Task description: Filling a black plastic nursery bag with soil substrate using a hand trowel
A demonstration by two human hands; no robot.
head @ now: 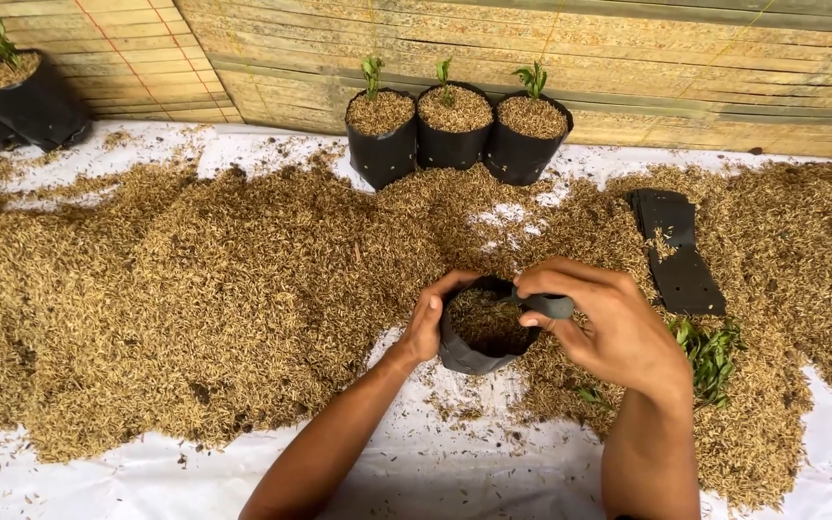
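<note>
A small black grow bag (464, 354) stands on the white sheet, partly filled with rice husk. My left hand (428, 323) grips its left rim, thumb over the edge. My right hand (601, 323) pinches the right rim, which is folded outward between thumb and fingers. Loose rice husk (223, 279) lies heaped all around the bag.
Three filled black bags with small green seedlings (455, 125) stand in a row against the bamboo wall. More filled bags (12, 96) sit at far left. Flat empty black bags (678, 252) and green seedling cuttings (710, 351) lie to the right. White sheet (455, 462) shows near me.
</note>
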